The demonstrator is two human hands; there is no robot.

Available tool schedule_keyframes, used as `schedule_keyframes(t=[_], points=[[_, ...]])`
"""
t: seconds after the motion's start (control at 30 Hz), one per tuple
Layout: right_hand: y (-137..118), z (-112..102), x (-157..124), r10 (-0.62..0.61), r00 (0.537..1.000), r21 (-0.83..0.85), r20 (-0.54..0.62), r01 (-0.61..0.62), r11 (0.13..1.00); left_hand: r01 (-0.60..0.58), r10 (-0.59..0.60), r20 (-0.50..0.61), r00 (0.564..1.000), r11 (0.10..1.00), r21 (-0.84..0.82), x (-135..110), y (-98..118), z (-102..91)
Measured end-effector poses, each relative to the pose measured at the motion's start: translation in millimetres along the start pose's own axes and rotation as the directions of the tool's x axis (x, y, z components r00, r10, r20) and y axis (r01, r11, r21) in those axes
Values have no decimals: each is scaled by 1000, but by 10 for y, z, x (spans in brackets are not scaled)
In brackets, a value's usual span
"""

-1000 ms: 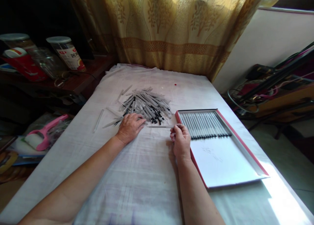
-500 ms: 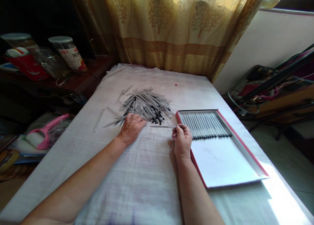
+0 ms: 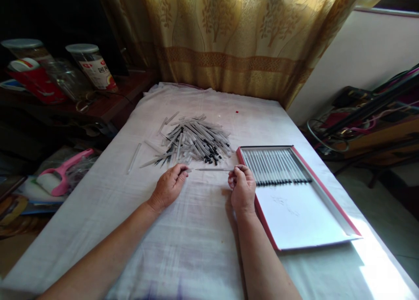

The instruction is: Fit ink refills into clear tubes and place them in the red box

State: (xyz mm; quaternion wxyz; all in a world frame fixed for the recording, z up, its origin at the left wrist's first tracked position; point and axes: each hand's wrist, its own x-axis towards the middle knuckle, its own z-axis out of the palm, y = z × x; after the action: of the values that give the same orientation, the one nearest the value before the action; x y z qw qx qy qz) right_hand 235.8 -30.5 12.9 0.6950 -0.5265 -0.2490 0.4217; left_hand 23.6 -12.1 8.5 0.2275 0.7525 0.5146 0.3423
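Note:
My right hand (image 3: 242, 185) pinches a slim pen (image 3: 214, 169) near one end. It lies level, its bare tip pointing left. Across a short gap, my left hand (image 3: 168, 184) is closed, with a small clear piece (image 3: 189, 170) like a pen cap between thumb and fingers. Just beyond both hands is a heap of clear and black pen parts (image 3: 196, 138). Beside my right hand, a shallow red-edged box (image 3: 268, 230) holds a row of clear pens with black ends (image 3: 271, 164) in its far half.
One clear tube (image 3: 134, 158) lies apart, left of the heap. A small red bit (image 3: 237, 112) sits toward the back of the white cloth (image 3: 183, 247). Jars (image 3: 94, 68) stand on a dark cabinet at left, and a curtain (image 3: 229, 55) hangs behind the table.
My left hand has drawn back from the edge of the heap toward me, and its fingers have closed on a small clear piece. My right hand stays nearly still with the pen.

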Motion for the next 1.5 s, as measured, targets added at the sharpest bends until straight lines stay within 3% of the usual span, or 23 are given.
schedule_keyframes(t=[0.23, 0.37, 0.47, 0.57, 0.67, 0.8, 1.1, 1.27, 1.4, 1.5], points=[[30, 27, -19, 14, 999, -19, 44, -13, 1000, -4, 4, 3, 1000, 1000, -23, 0, 32, 16], [36, 14, -20, 83, 987, -89, 138, -71, 994, 19, -19, 1, 1000, 995, -96, -8, 38, 34], [26, -33, -2, 184, 945, -254, 269, -114, 960, 138, -141, 1, 990, 965, -222, -3, -20, 49], [7, -84, 15, 256, 880, -424, 399, -70, 903, 225, -222, 51, 974, 899, -377, 14, -89, 54], [-9, -109, 15, 257, 832, -483, 492, 15, 876, 267, -241, 115, 964, 851, -452, 31, -117, 40], [-9, -108, 4, 211, 810, -495, 547, 110, 862, 293, -257, 140, 956, 838, -460, 42, -95, 5], [3, -76, -6, 97, 824, -491, 559, 234, 839, 273, -224, 162, 961, 860, -432, 48, -117, -12], [13, 9, -83, 98, 830, -546, 549, 268, 794, 262, -219, 147, 965, 867, -424, 54, -135, 28], [-140, -11, -77, -87, 847, -550, 524, 415, 724, 254, -227, 114, 967, 852, -458, 58, -130, 25], [-377, -215, 87, -273, 907, -627, 322, 420, 656, 263, -221, 142, 965, 825, -500, 61, -141, 4]])
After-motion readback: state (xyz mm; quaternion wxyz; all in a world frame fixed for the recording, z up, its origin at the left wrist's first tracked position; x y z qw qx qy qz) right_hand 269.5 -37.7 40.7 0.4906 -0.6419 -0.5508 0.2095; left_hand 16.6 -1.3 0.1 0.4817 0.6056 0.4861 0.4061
